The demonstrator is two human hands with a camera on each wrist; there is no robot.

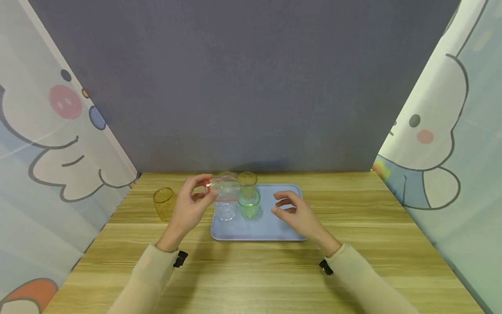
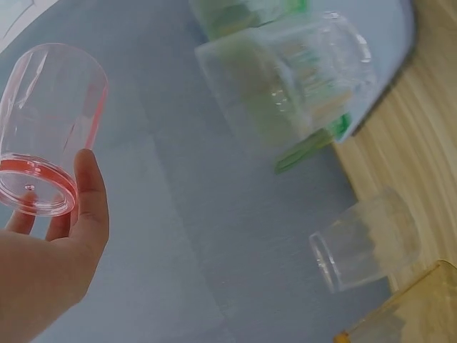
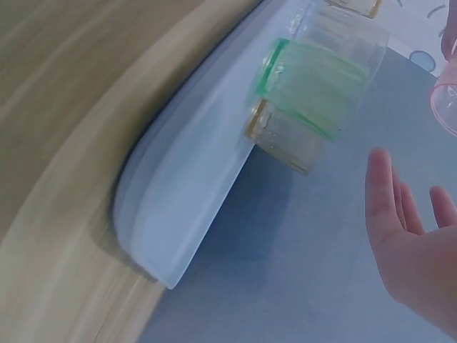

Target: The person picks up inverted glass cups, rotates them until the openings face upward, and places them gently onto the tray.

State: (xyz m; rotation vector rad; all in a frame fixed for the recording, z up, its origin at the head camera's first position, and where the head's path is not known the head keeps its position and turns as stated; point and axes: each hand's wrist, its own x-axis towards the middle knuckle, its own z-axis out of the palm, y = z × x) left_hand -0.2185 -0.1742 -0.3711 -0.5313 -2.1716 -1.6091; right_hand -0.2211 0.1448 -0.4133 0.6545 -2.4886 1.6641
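Two sleeves (image 1: 150,270) lie nearest us, each with a black strap (image 1: 180,259) at the cuff, above one wood table (image 1: 243,279). Beyond them we count two hands. The left hand (image 1: 192,205) grips the one pink cup (image 1: 225,188) by its red base end; the cup lies on its side in the air over the tray (image 1: 266,231), mouth towards the right hand (image 1: 294,213). That hand holds nothing, its fingers loosely bent away from the thumb.

We think the pink cup could slip, since its wall looks smooth and only one end is held. Lowering it might knock the clear cup (image 1: 225,213) or the green cup (image 1: 249,211), which stand close together on the tray. A careless swing of the left wrist could tip the amber cup (image 1: 164,205) on the table. Faint clear walls could make us misjudge a gap.

Off the tray we count one amber cup and, in the left wrist view, a second clear cup (image 2: 375,236) near it. On the one tray stand one clear, one green and, behind the green, one yellow cup (image 1: 247,179). Another rim (image 1: 226,173) shows behind the pink cup; we cannot tell its colour. Farthest rises one grey panel (image 1: 251,87).
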